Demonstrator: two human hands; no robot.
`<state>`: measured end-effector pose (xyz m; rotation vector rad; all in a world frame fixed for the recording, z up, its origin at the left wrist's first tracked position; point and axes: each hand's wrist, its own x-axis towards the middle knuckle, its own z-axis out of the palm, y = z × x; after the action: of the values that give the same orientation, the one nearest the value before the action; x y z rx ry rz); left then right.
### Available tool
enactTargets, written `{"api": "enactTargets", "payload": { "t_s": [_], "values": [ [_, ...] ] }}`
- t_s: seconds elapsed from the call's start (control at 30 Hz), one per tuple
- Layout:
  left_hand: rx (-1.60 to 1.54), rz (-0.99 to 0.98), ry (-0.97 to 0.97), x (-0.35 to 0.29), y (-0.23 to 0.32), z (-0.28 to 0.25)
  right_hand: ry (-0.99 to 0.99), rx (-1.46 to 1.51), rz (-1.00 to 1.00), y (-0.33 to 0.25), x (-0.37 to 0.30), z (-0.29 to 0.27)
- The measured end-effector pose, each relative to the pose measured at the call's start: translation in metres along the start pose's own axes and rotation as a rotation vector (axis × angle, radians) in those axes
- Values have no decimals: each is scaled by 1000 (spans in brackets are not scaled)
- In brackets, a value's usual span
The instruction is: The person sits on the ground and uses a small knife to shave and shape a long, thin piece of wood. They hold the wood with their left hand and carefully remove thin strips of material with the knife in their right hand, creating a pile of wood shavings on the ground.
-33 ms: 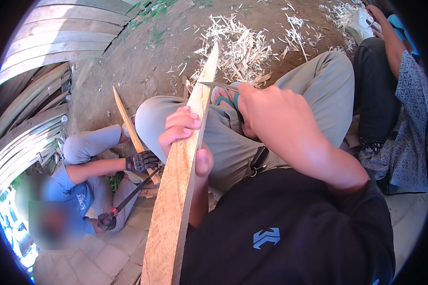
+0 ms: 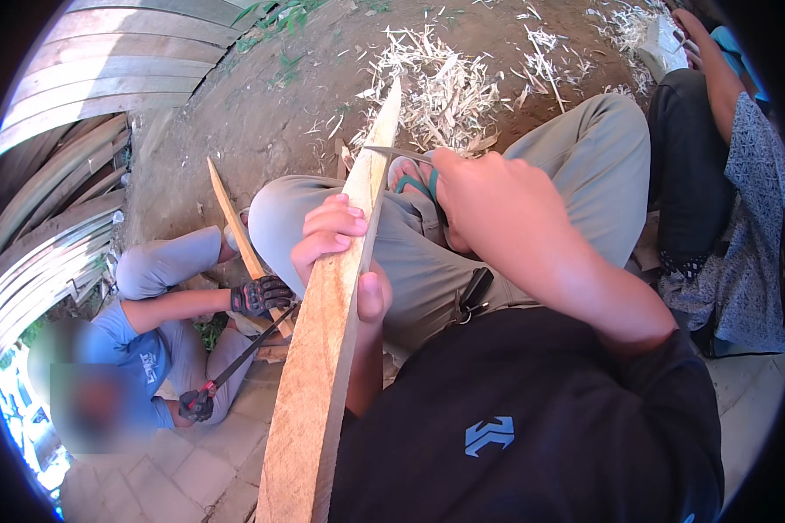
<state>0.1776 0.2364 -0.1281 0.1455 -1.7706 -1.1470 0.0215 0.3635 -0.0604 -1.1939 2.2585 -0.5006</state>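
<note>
A long pale wooden stake [image 2: 310, 375] slants up from the lower edge and tapers to a point. My left hand [image 2: 336, 235] is wrapped round its upper part, the fingers over the left side and the thumb on the right edge. Closed just right of the tapered end, my right hand [image 2: 497, 196] grips a knife, its handle hidden in the fist. The thin knife blade [image 2: 391, 152] points left and lies across the stake near its tip. Whether the edge bites into the wood cannot be seen.
Wood shavings [image 2: 449, 91] lie heaped on the dirt ground [image 2: 323, 52] beyond the stake. At left, a gloved co-worker holds a long dark blade [image 2: 240, 357] and another pointed stake [image 2: 229, 213]. Another person's dark-trousered leg [image 2: 691, 166] is at right. Planks [image 2: 131, 52] stand at upper left.
My right hand and the knife blade have shifted very slightly against the stake. The left hand keeps its grip in the same place.
</note>
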Motion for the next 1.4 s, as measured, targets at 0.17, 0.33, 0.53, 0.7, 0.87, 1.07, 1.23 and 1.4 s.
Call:
{"api": "enactTargets", "payload": {
  "t_s": [0.17, 0.33, 0.53, 0.7, 0.87, 1.07, 1.23, 1.4],
  "values": [
    [2, -9, 6, -3, 2, -3, 23, -24, -42, -8, -7, -8],
    [-18, -10, 67, -2, 1, 0, 52, -41, -48, -8, -1, 2],
    [-8, -17, 67, 0, 1, 2, 40, -10, -40, -8, 0, 2],
    [-4, -24, 41, -2, 3, 0, 51, -46, -41, -8, -2, 4],
    [-6, -24, 34, -5, 2, -3, 51, -73, -17, -15, -11, -1],
    [-8, -13, 21, -2, 1, -2, -2, -59, -6, -12, 9, 5],
    [-20, -18, 27, 0, -2, 1, 0, -25, 15, -7, 19, 10],
    [-8, -12, 1, -2, 1, -4, -89, -38, 45, -15, 9, -12]
  ]
}}
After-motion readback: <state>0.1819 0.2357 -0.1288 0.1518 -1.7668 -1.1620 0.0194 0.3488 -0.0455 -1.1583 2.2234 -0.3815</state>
